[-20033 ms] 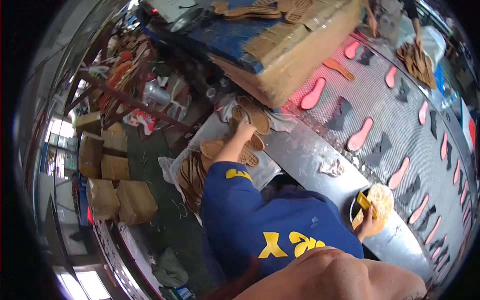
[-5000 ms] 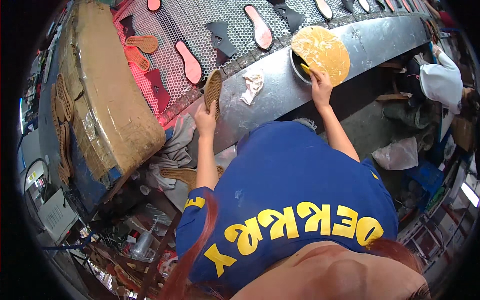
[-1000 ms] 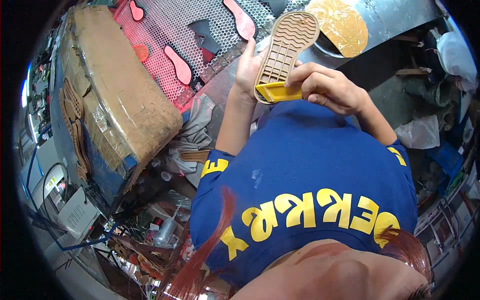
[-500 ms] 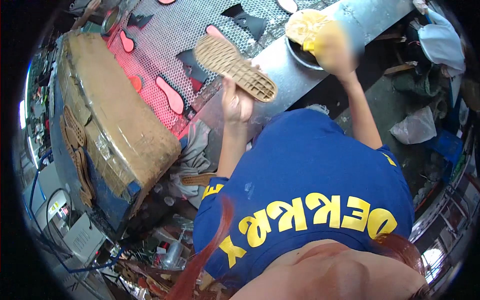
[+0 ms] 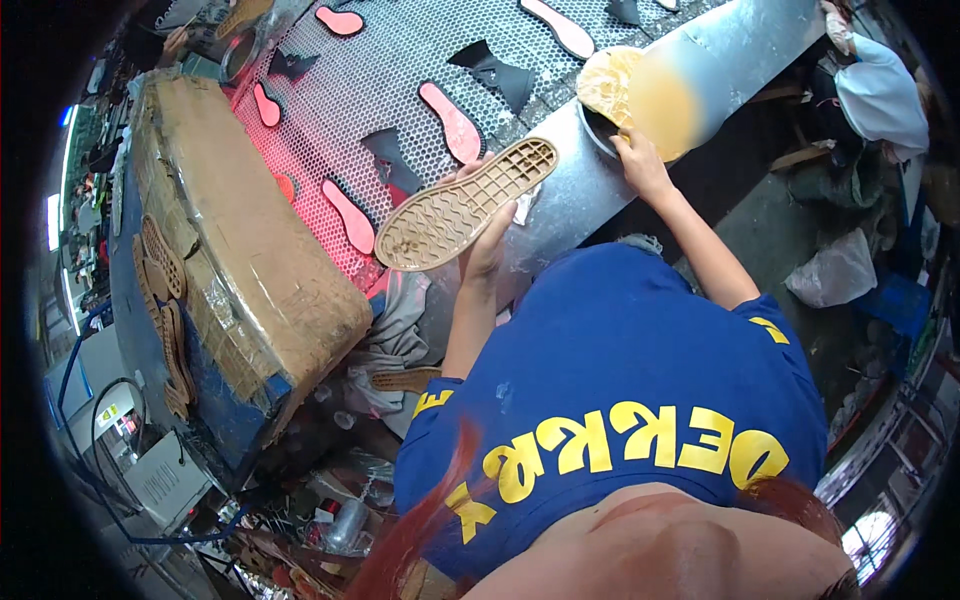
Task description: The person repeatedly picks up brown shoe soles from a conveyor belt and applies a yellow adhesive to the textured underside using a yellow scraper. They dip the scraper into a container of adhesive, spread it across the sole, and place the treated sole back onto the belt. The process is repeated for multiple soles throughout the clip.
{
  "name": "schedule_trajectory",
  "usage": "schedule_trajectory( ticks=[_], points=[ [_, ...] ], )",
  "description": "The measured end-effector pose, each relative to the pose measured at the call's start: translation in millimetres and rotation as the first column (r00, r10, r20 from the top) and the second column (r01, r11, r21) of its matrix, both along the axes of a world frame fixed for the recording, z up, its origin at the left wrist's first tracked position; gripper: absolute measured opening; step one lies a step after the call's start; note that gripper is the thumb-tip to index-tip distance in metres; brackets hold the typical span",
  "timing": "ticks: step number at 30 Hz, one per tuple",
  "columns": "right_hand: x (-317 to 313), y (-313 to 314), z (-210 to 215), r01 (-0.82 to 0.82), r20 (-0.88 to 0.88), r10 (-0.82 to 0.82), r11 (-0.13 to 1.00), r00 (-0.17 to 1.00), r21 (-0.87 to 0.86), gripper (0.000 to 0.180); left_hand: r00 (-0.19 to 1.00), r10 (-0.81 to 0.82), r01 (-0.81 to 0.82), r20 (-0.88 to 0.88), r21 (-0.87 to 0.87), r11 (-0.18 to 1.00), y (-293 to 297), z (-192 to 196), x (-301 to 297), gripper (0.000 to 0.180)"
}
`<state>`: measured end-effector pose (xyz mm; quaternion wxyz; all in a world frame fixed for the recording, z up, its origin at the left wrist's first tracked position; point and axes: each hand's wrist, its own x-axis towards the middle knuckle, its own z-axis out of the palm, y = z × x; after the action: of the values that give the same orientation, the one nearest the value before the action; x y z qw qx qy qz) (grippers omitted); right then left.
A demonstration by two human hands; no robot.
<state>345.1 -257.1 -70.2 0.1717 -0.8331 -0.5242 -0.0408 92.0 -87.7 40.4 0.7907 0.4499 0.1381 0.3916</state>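
Note:
A tan shoe sole (image 5: 465,210) lies across my left hand (image 5: 488,240), which is closed around its middle. Its grid-patterned heel points up and right, and its wavy-ribbed toe end points lower left. My right hand (image 5: 645,168) is at the rim of a metal bowl (image 5: 597,130), fingers bent together. What it grips is hidden by a blurred patch. A round, pale yellow piece (image 5: 608,82) covers much of the bowl. The bowl stands on a metal ledge (image 5: 560,200) in front of me.
Beyond the ledge is a mesh belt (image 5: 400,50) with pink foot-shaped pieces (image 5: 452,122) and black cut pieces (image 5: 492,75). A taped cardboard box (image 5: 250,220) stands at left, with more tan soles (image 5: 165,255) on its side. A grey cloth (image 5: 395,320) hangs near my left forearm.
My left hand has turned the sole, so its heel now points up and right. My right hand has lowered toward the bowl's near rim. Pieces on the belt appear slightly nearer.

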Motion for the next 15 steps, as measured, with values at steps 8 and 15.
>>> schedule_trajectory(
  ticks=[8, 15],
  points=[
    [-12, 1, 12, 0.057, -0.284, 0.011, 0.971, 0.959, 0.23, 0.02, 0.991, 0.053, -0.035, -0.127, 0.14, 0.99, -1, 2, -2, 0.076],
    [3, -3, 17, 0.516, -0.933, 0.066, 0.818, 0.353, 0.253, 0.023, 0.991, 0.129, -0.107, -0.046, 0.33, 0.938, 3, -5, 2, 0.078]
  ],
)
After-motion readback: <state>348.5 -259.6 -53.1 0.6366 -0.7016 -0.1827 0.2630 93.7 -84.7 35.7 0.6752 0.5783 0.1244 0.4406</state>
